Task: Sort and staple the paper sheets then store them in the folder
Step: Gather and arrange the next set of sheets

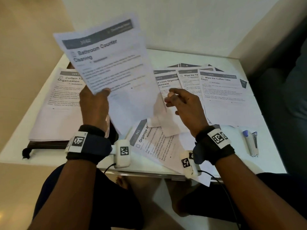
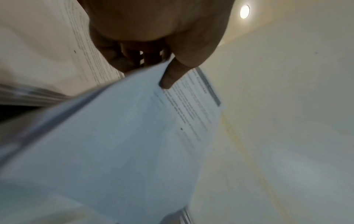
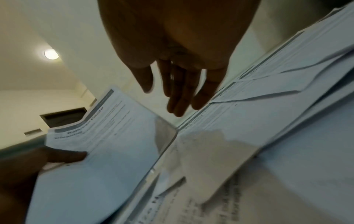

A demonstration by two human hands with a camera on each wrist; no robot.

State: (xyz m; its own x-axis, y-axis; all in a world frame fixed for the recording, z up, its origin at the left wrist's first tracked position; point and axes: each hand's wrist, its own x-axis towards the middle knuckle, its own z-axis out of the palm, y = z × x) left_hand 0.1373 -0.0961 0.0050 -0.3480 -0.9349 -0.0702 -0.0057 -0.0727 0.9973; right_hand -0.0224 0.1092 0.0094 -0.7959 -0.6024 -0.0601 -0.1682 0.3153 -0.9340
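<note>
My left hand [image 1: 95, 100] holds up a small sheaf of printed sheets, the top one headed "Bathroom Counter Cleaning" [image 1: 106, 63], thumb on the front and fingers behind [image 2: 168, 75]. The same sheaf [image 3: 99, 136] shows in the right wrist view. My right hand [image 1: 181, 102] hovers just right of the sheaf with relaxed, straight fingers [image 3: 180, 94], holding nothing. Loose printed sheets [image 1: 216, 90] lie fanned across the white table. A stack of sheets topped "Curtain Tie Organization" [image 1: 63, 100] rests on a dark folder [image 1: 48, 144] at the left. A stapler [image 1: 251, 143] lies at the right front.
The white table [image 1: 265, 160] stands in a corner, with walls behind and at the right. A sheet headed "Organize N…" [image 1: 152, 143] overhangs the front edge. A dark cushion or seat [image 1: 290, 97] is to the right. My legs are under the table front.
</note>
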